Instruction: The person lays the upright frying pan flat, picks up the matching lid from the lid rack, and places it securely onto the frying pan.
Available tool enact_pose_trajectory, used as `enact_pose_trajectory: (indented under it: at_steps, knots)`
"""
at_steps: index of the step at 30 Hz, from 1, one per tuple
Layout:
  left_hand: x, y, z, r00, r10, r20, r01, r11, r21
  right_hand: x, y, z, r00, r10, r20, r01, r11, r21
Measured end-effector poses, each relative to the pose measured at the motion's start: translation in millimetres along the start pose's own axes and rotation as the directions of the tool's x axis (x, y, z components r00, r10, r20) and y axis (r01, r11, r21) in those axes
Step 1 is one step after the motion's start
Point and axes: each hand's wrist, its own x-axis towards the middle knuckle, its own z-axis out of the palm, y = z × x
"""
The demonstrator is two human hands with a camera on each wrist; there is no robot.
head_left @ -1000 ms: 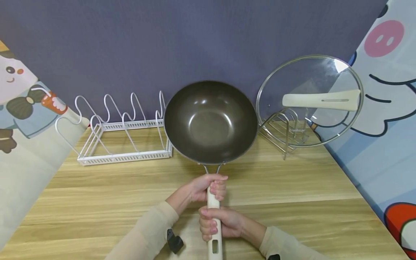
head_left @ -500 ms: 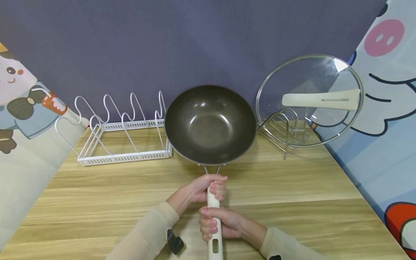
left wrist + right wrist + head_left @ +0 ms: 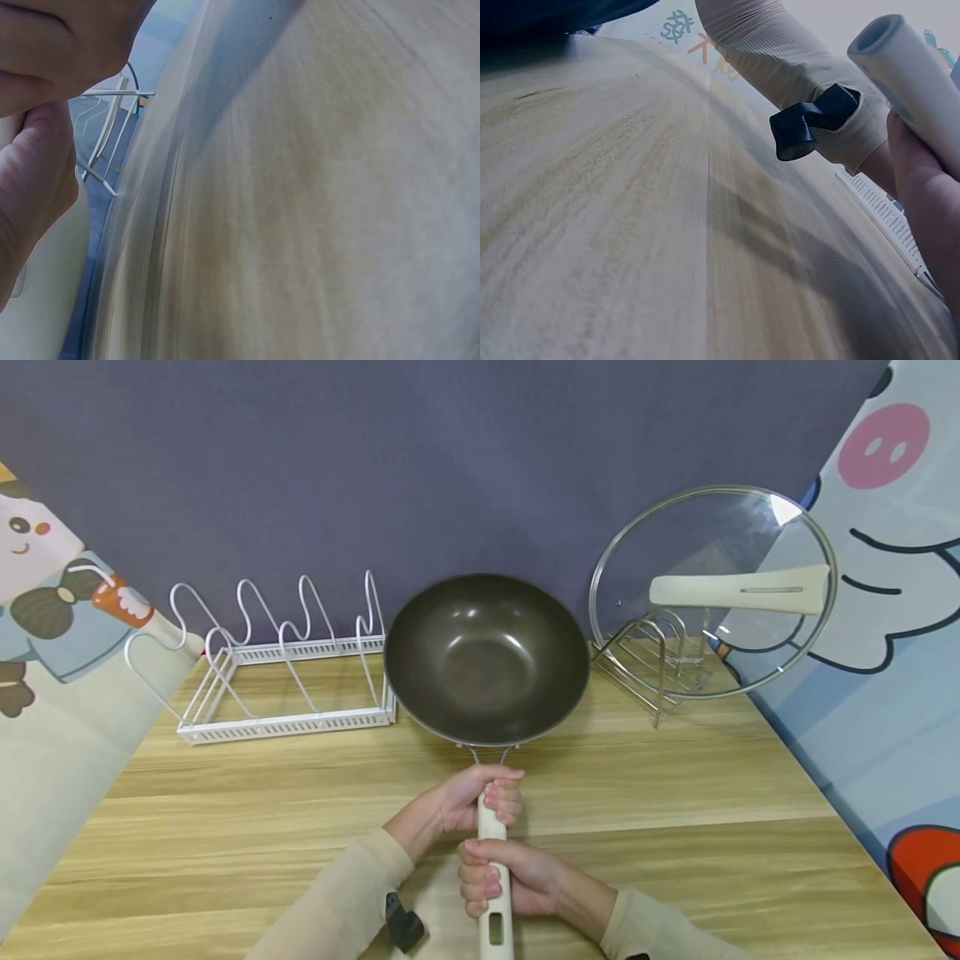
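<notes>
A dark brown wok (image 3: pixel 487 664) with a long cream handle (image 3: pixel 492 827) is held by both hands at the middle of the head view, its bowl facing up. My left hand (image 3: pixel 480 797) grips the handle close to the bowl, thumb lying across the top. Behind it, nearer my body, my right hand (image 3: pixel 510 877) wraps the same handle, thumb on top. The handle's butt end with its slot sticks out past the right hand. In the right wrist view, the hollow handle end (image 3: pixel 919 82) rises above the wooden table (image 3: pixel 652 225).
A white wire pan rack (image 3: pixel 288 722) stands left of the wok, close to its rim. On the right, a metal lid stand (image 3: pixel 663 677) holds a glass lid (image 3: pixel 720 539) with a cream handle upright. A dark blue cloth wall (image 3: pixel 480 460) closes off the back.
The wok's far rim has come down in the head view, and the bowl looks slightly flatter and smaller. Both hands keep their grip and have hardly moved.
</notes>
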Motion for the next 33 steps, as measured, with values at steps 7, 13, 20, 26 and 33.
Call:
enact_pose_trajectory:
  at_steps: [7,13,20,26,33]
  knots:
    - [0.3,-0.6,-1.0,1.000,-0.004,-0.006,0.004,1.000,-0.006,0.5,0.6,-0.6,1.000,-0.003,0.006,0.003,1.000,0.008]
    - [0.0,-1.6,-1.4,1.000,-0.013,-0.017,0.012,1.000,-0.025,0.8,1.2,0.0,1.000,-0.005,0.006,0.005,1.000,0.022]
    - [0.2,-3.2,-2.7,1.000,-0.015,-0.019,0.014,0.999,-0.041,0.7,1.3,0.4,1.000,-0.001,0.002,0.001,0.999,0.038]
    - [0.6,-4.4,-3.6,1.000,-0.013,-0.018,0.012,0.999,-0.048,0.4,1.9,0.3,1.000,-0.001,-0.003,0.001,0.998,0.058]
    - [0.9,-4.7,-3.9,0.999,-0.018,-0.028,0.016,0.998,-0.063,0.7,1.9,0.5,1.000,-0.001,-0.007,0.002,0.997,0.073]
